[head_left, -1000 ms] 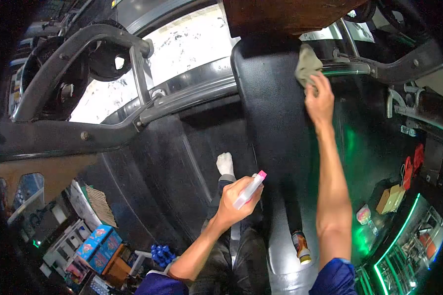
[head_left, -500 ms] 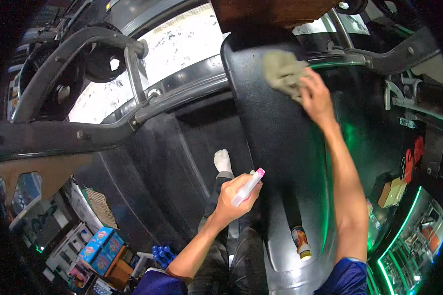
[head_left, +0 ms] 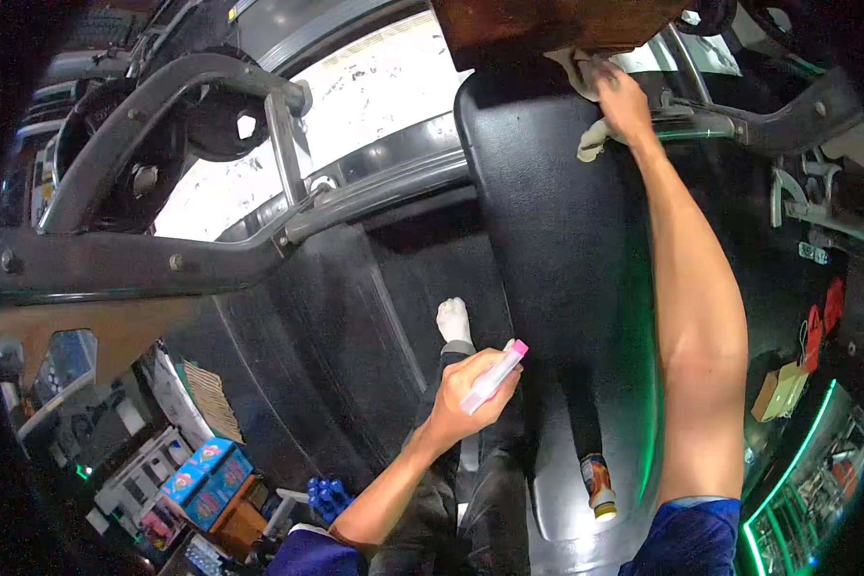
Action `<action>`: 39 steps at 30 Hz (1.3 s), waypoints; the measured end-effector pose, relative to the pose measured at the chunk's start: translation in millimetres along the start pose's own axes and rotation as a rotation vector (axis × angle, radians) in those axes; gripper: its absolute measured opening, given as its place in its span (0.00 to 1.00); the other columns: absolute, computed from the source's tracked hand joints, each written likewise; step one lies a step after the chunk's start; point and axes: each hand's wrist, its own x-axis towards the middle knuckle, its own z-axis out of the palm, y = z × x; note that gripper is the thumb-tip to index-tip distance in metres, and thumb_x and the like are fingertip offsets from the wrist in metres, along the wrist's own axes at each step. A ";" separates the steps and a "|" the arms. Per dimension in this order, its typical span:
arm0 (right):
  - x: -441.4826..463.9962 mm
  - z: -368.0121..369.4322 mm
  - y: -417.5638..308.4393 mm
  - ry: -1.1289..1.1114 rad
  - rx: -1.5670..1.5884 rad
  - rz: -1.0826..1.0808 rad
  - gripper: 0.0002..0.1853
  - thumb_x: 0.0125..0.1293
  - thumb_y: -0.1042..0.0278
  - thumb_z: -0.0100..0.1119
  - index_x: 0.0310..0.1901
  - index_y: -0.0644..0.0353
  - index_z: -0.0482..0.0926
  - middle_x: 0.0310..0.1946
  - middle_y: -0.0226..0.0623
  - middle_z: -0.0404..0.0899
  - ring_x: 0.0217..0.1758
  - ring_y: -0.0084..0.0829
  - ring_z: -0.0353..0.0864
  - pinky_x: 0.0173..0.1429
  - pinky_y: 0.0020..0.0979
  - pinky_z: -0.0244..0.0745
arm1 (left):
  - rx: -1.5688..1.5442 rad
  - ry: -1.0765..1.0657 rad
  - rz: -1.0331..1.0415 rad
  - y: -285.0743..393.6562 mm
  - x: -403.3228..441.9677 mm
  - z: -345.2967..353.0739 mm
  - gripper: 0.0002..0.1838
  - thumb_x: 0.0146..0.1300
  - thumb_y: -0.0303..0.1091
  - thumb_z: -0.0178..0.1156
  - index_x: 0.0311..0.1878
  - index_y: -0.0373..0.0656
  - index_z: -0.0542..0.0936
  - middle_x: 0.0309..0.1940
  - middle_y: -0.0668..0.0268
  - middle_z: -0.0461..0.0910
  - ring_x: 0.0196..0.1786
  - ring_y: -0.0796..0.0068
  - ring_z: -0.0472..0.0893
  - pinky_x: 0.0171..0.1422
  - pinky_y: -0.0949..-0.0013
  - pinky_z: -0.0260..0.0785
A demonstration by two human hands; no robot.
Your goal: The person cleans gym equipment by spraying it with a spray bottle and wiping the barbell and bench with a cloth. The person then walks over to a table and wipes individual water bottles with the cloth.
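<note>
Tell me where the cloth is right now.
In the head view, the cloth is above and right of centre, in the right hand, at the far end of the black pad, near the brown panel.

Right grip (head_left: pixel 624 104) holds cloth (head_left: pixel 593 142); left grip (head_left: pixel 466 394) holds pink-tipped bottle (head_left: pixel 492 378).

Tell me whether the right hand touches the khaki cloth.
Touching. The head view shows the right hand gripping the khaki cloth, folds sticking out beside it.
</note>
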 end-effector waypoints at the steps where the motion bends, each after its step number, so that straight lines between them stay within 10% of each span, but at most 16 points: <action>1: -4.3 -4.9 5.6 -0.023 0.056 0.031 0.30 0.68 0.47 0.56 0.62 0.65 0.75 0.54 0.53 0.81 0.62 0.43 0.78 0.65 0.35 0.69 | -0.017 0.016 -0.034 -0.8 -0.7 -0.9 0.07 0.60 0.21 0.63 0.42 0.33 0.81 0.33 0.59 0.83 0.33 0.68 0.85 0.39 0.71 0.75; 9: -149.4 -63.9 79.1 -0.221 0.652 0.488 0.24 0.75 0.60 0.51 0.66 0.66 0.71 0.60 0.37 0.77 0.63 0.27 0.74 0.67 0.28 0.65 | -0.123 0.030 -0.146 -1.5 -0.2 11.8 0.07 0.60 0.20 0.62 0.42 0.33 0.81 0.33 0.59 0.84 0.35 0.68 0.86 0.42 0.70 0.76; 13: -229.0 -95.5 60.6 -0.136 0.146 0.320 0.24 0.72 0.60 0.58 0.61 0.71 0.74 0.62 0.46 0.76 0.66 0.35 0.73 0.71 0.32 0.62 | -0.107 0.018 -0.163 -4.1 -5.2 16.3 0.07 0.59 0.20 0.62 0.42 0.33 0.81 0.33 0.59 0.84 0.36 0.67 0.86 0.42 0.70 0.76; 20: -153.5 -27.3 -60.9 0.000 0.217 -0.196 0.15 0.67 0.67 0.62 0.53 0.61 0.81 0.58 0.49 0.78 0.65 0.46 0.75 0.64 0.37 0.73 | -0.073 0.054 -0.226 -6.6 -25.4 9.1 0.07 0.59 0.20 0.63 0.42 0.33 0.81 0.33 0.58 0.84 0.35 0.68 0.86 0.42 0.70 0.76; 30: -176.0 84.9 -156.4 -0.692 -1.104 -0.938 0.13 0.67 0.61 0.51 0.46 0.45 0.86 0.46 0.29 0.83 0.59 0.34 0.76 0.76 0.43 0.51 | 0.034 0.162 -0.135 -19.6 -42.2 3.9 0.06 0.62 0.22 0.62 0.43 0.33 0.81 0.34 0.61 0.85 0.30 0.75 0.84 0.36 0.73 0.76; 33: -206.5 74.5 -113.3 -0.575 -0.704 -1.034 0.10 0.62 0.65 0.55 0.33 0.50 0.87 0.39 0.34 0.84 0.60 0.36 0.75 0.75 0.42 0.58 | 0.051 0.174 -0.083 -17.9 -42.3 4.9 0.05 0.64 0.22 0.61 0.43 0.34 0.80 0.34 0.62 0.85 0.28 0.78 0.83 0.33 0.74 0.75; 39: -207.2 -21.9 -67.7 -0.736 -0.132 -0.954 0.19 0.45 0.80 0.65 0.42 0.53 0.83 0.62 0.33 0.75 0.75 0.41 0.63 0.78 0.42 0.60 | 0.010 0.160 -0.260 -13.4 -55.2 11.7 0.07 0.58 0.20 0.65 0.41 0.34 0.82 0.33 0.60 0.85 0.33 0.68 0.86 0.38 0.70 0.76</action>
